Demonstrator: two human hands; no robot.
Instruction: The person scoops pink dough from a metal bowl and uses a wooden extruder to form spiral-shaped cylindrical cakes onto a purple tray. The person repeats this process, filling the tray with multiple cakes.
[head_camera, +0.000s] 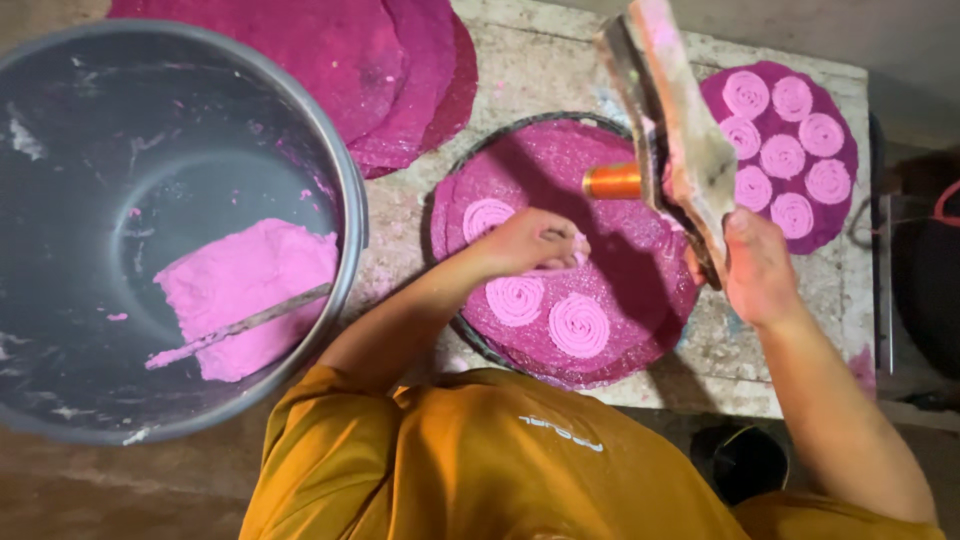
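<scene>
My right hand (757, 268) grips the lower end of a wooden press (672, 130) with an orange metal barrel (612, 181), held tilted above a round tray (640, 270) covered with a magenta cloth. My left hand (528, 240) rests on that cloth, fingers closed over a strand of pink dough right under the barrel. Three pink dough spirals lie on the cloth: one (487, 215) behind my left hand, one (514, 298) in front of it, and one (579, 325) further right.
A large grey tub (60, 110) at left holds a slab of pink dough (245, 295) with a stick (240, 325) on it. Magenta cloths (390, 60) are stacked behind. A second cloth (785, 150) at right carries several pink spirals. All sits on a stained white table (540, 70).
</scene>
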